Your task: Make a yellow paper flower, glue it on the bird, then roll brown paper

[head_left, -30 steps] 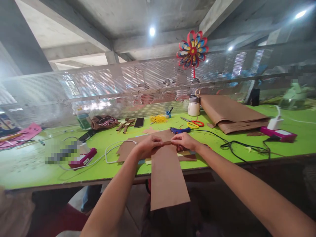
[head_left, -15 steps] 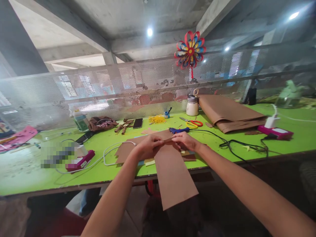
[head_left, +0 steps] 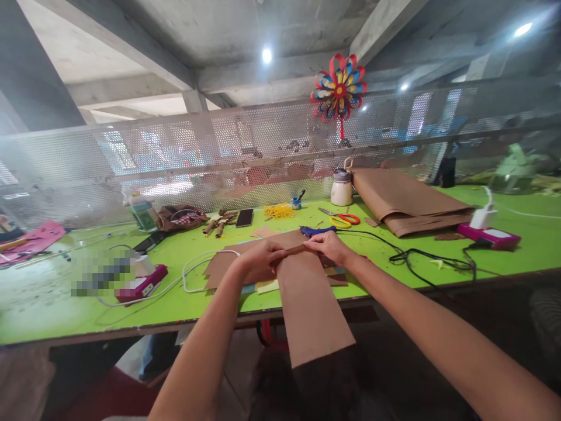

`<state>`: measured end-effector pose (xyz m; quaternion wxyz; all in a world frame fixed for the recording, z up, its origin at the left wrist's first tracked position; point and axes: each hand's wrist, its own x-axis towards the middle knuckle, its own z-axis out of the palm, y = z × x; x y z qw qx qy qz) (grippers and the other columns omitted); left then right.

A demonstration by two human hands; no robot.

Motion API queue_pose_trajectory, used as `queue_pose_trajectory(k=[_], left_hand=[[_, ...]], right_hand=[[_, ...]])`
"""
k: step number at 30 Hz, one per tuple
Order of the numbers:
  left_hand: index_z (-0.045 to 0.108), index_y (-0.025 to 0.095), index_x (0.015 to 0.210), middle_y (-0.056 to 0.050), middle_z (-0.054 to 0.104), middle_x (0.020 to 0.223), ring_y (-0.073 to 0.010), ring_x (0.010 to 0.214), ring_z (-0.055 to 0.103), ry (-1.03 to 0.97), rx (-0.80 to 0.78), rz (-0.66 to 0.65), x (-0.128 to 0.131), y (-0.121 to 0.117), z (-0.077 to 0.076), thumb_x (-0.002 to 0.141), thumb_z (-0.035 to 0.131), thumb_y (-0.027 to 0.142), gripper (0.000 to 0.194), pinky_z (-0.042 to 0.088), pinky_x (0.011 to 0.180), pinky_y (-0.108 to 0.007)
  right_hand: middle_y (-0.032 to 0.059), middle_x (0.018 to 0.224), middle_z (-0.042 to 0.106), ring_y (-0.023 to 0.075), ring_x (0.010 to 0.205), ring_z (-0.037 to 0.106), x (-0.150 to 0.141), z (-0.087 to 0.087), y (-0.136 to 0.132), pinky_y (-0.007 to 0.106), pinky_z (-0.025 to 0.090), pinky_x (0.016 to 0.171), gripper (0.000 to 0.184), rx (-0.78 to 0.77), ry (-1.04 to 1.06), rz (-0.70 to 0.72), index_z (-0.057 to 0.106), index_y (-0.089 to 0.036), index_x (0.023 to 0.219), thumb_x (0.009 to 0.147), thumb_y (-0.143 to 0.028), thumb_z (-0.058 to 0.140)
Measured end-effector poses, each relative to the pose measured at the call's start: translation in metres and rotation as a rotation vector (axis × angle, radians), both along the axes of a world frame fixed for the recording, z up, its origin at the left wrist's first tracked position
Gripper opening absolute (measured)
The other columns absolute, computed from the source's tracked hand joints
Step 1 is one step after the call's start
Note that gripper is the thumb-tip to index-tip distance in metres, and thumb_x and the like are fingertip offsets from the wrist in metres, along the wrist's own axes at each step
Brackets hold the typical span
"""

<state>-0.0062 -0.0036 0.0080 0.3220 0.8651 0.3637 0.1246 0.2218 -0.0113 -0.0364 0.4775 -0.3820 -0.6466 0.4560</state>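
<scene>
A long strip of brown paper [head_left: 313, 310] hangs from my hands over the table's front edge, its far end folded or rolled into a narrow band. My left hand [head_left: 265, 257] pinches the left end of that band between thumb and fingers. At the right end, my right hand [head_left: 328, 245] grips it the same way. Beneath my hands lie a larger brown paper sheet [head_left: 223, 272] and a few pale yellow and blue scraps [head_left: 268, 286]. A blue glue gun [head_left: 318, 230] rests just beyond my right hand.
Scissors [head_left: 344, 220], a phone [head_left: 244, 218], yellow shreds [head_left: 279, 211] and a white jar [head_left: 341, 190] stand farther back. Folded brown paper [head_left: 407, 199] lies right, beside a magenta power strip [head_left: 489, 237] and black cord [head_left: 409, 256]. Another power strip [head_left: 142, 285] with white cable sits left.
The strip has shifted slightly right and its lower end has risen a little. My left hand has slid a bit left along the folded band, showing more of it; both hands keep their hold.
</scene>
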Motion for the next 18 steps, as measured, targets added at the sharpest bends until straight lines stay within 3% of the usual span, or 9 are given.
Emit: queue_pose_trajectory(k=[6,13,18], left_hand=[[0.054,0.014,0.065,0.001,0.053,0.051,-0.0103,0.048,0.05,-0.039,-0.079,-0.024,-0.002,0.002,-0.001,0.084,0.045,0.045,0.038,0.036,0.052,-0.022],[0.053,0.013,0.066,0.001,0.052,0.058,-0.0091,0.054,0.048,-0.152,-0.036,0.018,-0.006,-0.004,0.008,0.084,0.048,0.042,0.035,0.037,0.056,-0.022],[0.055,0.013,0.073,0.002,0.05,0.06,-0.0076,0.053,0.048,-0.393,-0.285,-0.067,-0.002,-0.011,0.005,0.082,0.054,0.041,0.03,0.037,0.054,-0.021]], right_hand=[[-0.0049,0.05,0.051,0.0073,0.043,0.042,-0.001,-0.004,0.001,0.022,0.031,0.044,0.033,-0.113,0.137,0.104,0.06,-0.014,0.065,0.064,-0.046,0.069],[-0.0018,0.057,0.061,0.011,0.049,0.055,0.004,0.005,-0.002,0.023,0.042,0.05,0.028,-0.263,0.375,0.175,0.061,-0.014,0.072,0.067,-0.04,0.07],[0.0017,0.075,0.068,0.014,0.067,0.063,0.002,0.012,-0.009,0.026,0.049,0.066,0.026,-0.189,0.49,0.273,0.063,-0.017,0.086,0.071,-0.037,0.067]])
